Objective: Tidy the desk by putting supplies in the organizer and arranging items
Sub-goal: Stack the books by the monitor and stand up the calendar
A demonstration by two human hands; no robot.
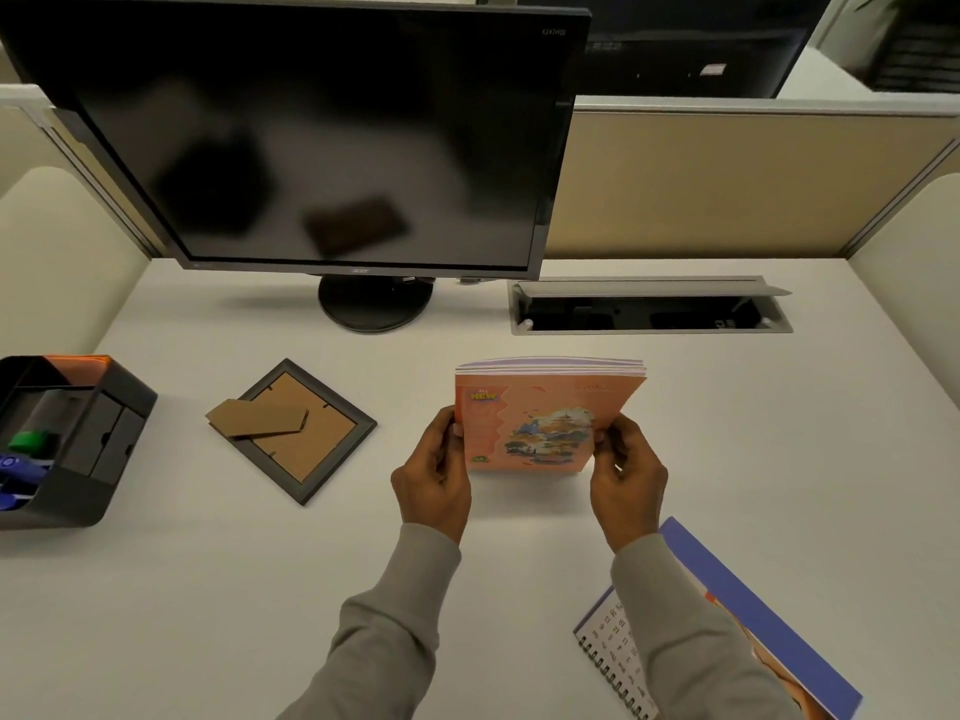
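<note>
So the person's got a small stack of thin orange-covered paper notebooks (540, 423) stood up on its bottom edge in the middle of the white desk (260, 589); left hand (431, 480) is pinched closed on the left edge, right hand (626, 475) closed on the right edge, thumbs toward the camera; my guess is the upright hold is for tapping the booklets against the desk so the edges line up before they get parked somewhere; you can see the purple-white page edges fanned a bit at the top, so they aren't square yet.

Off at the left edge of the desk sits the dark grey plastic desk organizer (119, 407); it already has a green-capped marker (31, 441) and some blue pens (18, 472) lying in the front compartment, plus something orange tucked in the back slot; well apart from the hands, so the stack isn't headed there in one reach.

Between organizer and notebooks there's a dark-framed picture frame (296, 433) lying face down, cardboard stand folded across its back; probably waiting to be stood up.

Near the right sleeve, a white spiral-bound calendar (608, 646) lies flat with a purple-backed booklet (753, 605) partly over it; those look like they haven't been arranged; black monitor (311, 132) is at the back.
</note>
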